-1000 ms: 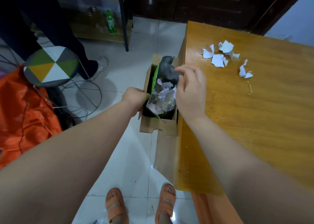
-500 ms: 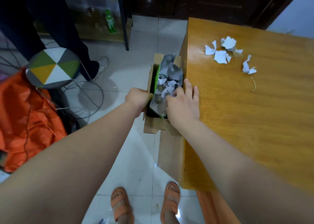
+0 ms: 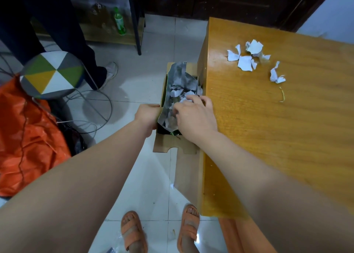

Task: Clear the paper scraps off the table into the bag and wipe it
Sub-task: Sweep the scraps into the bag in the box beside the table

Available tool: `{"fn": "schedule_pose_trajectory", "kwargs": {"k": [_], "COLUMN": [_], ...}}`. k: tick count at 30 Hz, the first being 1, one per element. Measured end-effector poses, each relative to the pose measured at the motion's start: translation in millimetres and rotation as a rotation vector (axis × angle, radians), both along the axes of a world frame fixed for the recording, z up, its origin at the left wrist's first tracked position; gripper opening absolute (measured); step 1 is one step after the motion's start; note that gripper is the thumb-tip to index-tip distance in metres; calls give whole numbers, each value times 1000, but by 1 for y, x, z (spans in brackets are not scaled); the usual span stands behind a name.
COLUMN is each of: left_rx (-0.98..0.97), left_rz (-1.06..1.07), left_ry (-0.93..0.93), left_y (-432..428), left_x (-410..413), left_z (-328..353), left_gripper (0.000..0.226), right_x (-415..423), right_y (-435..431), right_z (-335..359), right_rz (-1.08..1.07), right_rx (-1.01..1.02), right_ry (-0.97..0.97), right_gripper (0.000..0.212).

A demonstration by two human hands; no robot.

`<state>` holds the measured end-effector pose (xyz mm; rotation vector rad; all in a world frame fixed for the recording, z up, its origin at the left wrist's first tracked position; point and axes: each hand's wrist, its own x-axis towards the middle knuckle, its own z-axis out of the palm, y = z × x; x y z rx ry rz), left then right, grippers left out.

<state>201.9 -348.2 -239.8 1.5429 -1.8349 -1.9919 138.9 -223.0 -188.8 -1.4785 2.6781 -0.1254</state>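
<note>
A silvery foil-lined bag [image 3: 180, 80] stands in a cardboard box [image 3: 173, 143] on the floor, against the left edge of the orange wooden table [image 3: 277, 130]. White paper scraps [image 3: 177, 93] lie inside the bag. My left hand [image 3: 147, 116] grips the bag's left rim. My right hand [image 3: 193, 114] reaches into the bag's mouth, fingers curled down among the scraps; what they hold is hidden. Several torn white scraps [image 3: 247, 56] lie on the far part of the table, with a crumpled one [image 3: 276, 75] to their right.
A thin yellow-green strand [image 3: 282, 95] lies on the table near the scraps. A round stool with a coloured top [image 3: 51, 73] and an orange sack [image 3: 24, 137] stand left of me. Another person's legs [image 3: 63, 32] stand behind the stool. A green bottle [image 3: 119, 21] sits on a low shelf.
My right hand dropped from above the bag's rim down into the bag's mouth. My left hand kept its grip on the bag's rim.
</note>
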Motion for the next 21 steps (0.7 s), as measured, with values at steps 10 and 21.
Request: {"fn": "schedule_pose_trajectory", "kwargs": {"k": [10, 21], "left_rx": [-34, -228], "left_rz": [105, 182], "left_ry": [33, 11], "left_y": [-20, -31], "left_x": [-11, -55], "left_z": [-6, 6], "left_gripper": [14, 36], "right_x": [-75, -176], "right_y": [21, 60], "right_z": [17, 7], "right_rz": [-608, -1203], "right_rx": [-514, -475], "right_ry": [61, -197], "right_gripper": [32, 72]}}
